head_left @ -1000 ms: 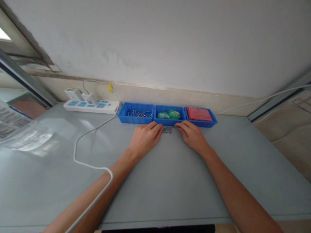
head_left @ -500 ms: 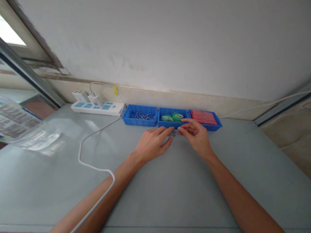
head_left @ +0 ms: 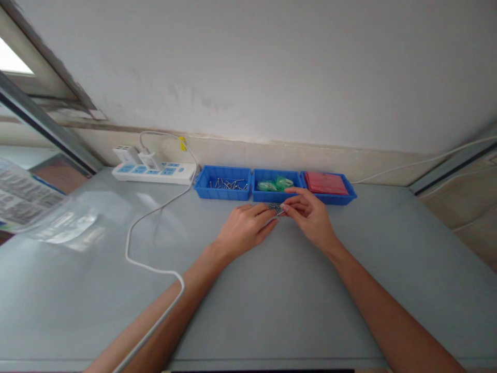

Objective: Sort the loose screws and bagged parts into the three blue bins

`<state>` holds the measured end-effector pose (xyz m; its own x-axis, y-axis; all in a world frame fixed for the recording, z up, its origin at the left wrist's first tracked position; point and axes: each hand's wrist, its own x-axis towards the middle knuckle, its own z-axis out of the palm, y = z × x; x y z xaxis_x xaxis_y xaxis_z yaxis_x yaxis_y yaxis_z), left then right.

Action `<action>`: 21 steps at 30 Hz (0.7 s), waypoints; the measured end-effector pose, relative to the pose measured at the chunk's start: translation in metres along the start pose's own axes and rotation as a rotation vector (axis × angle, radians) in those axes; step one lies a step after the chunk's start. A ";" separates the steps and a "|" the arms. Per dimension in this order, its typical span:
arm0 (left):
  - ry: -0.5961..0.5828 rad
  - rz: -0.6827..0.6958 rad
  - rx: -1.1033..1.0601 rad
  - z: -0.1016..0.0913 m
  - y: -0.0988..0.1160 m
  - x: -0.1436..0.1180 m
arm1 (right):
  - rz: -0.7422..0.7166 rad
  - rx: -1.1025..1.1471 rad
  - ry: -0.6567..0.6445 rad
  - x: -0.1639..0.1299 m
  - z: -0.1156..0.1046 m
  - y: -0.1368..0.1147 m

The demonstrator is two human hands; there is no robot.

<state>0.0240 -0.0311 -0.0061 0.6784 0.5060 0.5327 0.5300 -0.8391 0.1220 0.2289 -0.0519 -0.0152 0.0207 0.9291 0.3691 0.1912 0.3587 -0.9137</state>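
Note:
In the head view, my left hand (head_left: 244,227) is closed around a small bunch of silver screws (head_left: 275,207), which stick out between its thumb and fingers. My right hand (head_left: 311,220) meets it from the right, thumb and forefinger pinched on one screw at the edge of the bunch. Both hands are just in front of a blue bin (head_left: 272,197) that holds green-and-clear plastic packets (head_left: 276,184). More loose screws (head_left: 229,184) lie in the left blue bin (head_left: 222,194).
A third blue bin (head_left: 337,199) holds a stack of red plastic bags (head_left: 326,183). A white power strip (head_left: 176,174) with plugs stands at the wall; its white cable (head_left: 130,233) crosses the table over my left forearm. A clear plastic container (head_left: 58,223) is at far left.
My right fingers have shifted slightly left and closer to the bunch in my left hand. The screw at their tips now slants more. The view has tilted slightly.

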 end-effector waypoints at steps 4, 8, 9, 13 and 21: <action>0.006 0.001 0.002 -0.002 0.003 0.001 | -0.006 0.006 -0.009 -0.001 0.002 -0.002; 0.039 -0.066 0.008 -0.007 -0.006 0.002 | -0.030 -0.069 0.019 0.000 0.000 -0.008; 0.077 -0.124 0.029 -0.009 -0.011 0.001 | -0.050 -0.140 0.044 0.000 -0.003 -0.008; 0.238 -0.411 0.133 -0.015 -0.031 -0.001 | -0.172 -0.559 0.054 0.002 -0.020 -0.005; 0.197 -0.455 0.114 -0.009 -0.029 -0.003 | -0.214 -0.880 -0.208 0.000 -0.027 0.011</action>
<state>0.0024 -0.0100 -0.0035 0.2629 0.7585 0.5963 0.8088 -0.5102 0.2924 0.2572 -0.0501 -0.0203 -0.2615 0.8789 0.3990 0.8481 0.4066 -0.3398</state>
